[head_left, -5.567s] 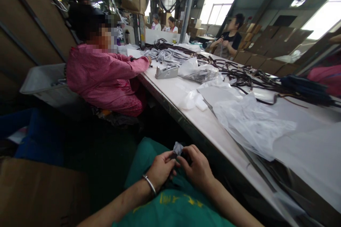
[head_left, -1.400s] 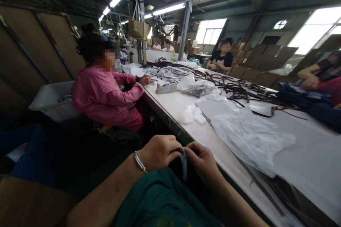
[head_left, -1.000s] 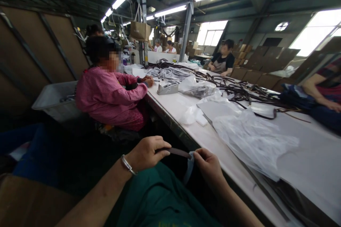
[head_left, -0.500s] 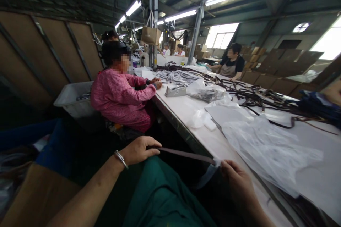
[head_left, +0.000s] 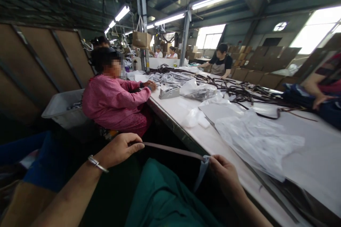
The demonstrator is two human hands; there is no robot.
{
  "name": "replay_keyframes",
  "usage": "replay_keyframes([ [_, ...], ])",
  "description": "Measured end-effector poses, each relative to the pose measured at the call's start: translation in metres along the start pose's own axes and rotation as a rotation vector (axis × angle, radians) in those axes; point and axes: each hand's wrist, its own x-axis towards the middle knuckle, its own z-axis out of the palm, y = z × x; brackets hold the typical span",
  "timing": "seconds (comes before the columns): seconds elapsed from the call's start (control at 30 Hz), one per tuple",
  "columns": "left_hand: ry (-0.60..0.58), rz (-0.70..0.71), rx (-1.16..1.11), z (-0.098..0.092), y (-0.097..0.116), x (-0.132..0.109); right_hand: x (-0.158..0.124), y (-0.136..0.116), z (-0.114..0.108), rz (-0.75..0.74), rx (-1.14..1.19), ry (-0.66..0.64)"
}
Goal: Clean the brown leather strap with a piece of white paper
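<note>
Between my two hands a narrow brown strap [head_left: 173,149] is stretched nearly straight above my lap. My left hand [head_left: 119,150], with a silvery bracelet at the wrist, pinches one end between thumb and fingers. At the other end, my right hand [head_left: 224,169] grips a pale bluish piece [head_left: 201,175] that wraps the strap and hangs down from it; whether this is cloth or thin plastic I cannot tell. Green fabric [head_left: 162,195] covers my lap below the strap.
A long white table [head_left: 165,105] runs along my right, bearing a clear plastic bag [head_left: 255,136], dark straps [head_left: 239,90] and a grey tape dispenser [head_left: 169,93]. A co-worker in pink [head_left: 114,95] sits ahead left, by a white bin [head_left: 61,108]. Another person's hand [head_left: 321,100] is at far right.
Both hands and the strap have shifted left in view, along with the whole scene. The pale piece now hangs more steeply. At far right, more of another person has come into view.
</note>
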Motion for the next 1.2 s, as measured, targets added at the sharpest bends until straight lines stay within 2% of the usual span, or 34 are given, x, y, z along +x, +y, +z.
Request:
replay_keyframes([
  [0.13,0.09,0.099,-0.181,-0.003,0.021,0.004,-0.006,-0.017,0.007,-0.067,-0.086,-0.026],
  [0.23,0.084,0.234,-0.091,-0.006,0.039,0.013,-0.009,-0.033,0.01,-0.159,-0.211,-0.055],
  [0.33,0.07,0.369,0.03,-0.016,0.056,0.022,-0.007,-0.044,0.01,-0.127,-0.248,-0.059],
  [0.43,0.183,0.479,0.069,-0.034,0.072,0.029,-0.002,-0.054,0.009,-0.055,-0.174,-0.085],
  [0.5,0.255,0.542,0.088,-0.047,0.084,0.032,0.001,-0.065,0.009,-0.063,-0.156,-0.097],
  [0.57,0.27,0.608,0.129,-0.059,0.095,0.035,0.003,-0.081,0.01,-0.069,-0.143,-0.098],
  [0.73,0.207,0.783,0.354,-0.089,0.123,0.051,0.008,-0.135,0.015,-0.121,0.031,-0.177],
  [0.83,0.2,0.795,0.479,-0.101,0.144,0.061,0.01,-0.17,0.021,-0.154,0.039,-0.198],
  [0.93,0.105,0.74,0.557,-0.097,0.169,0.069,0.009,-0.198,0.03,-0.277,-0.023,-0.213],
  [1.0,0.043,0.71,0.584,-0.086,0.181,0.075,0.007,-0.208,0.037,-0.408,-0.144,-0.208],
  [1.07,0.033,0.705,0.562,-0.073,0.186,0.081,0.007,-0.211,0.042,-0.495,-0.262,-0.206],
  [1.13,0.04,0.722,0.511,-0.065,0.186,0.087,0.008,-0.21,0.045,-0.512,-0.311,-0.214],
  [1.2,0.054,0.739,0.484,-0.065,0.183,0.091,0.009,-0.208,0.044,-0.463,-0.276,-0.214],
])
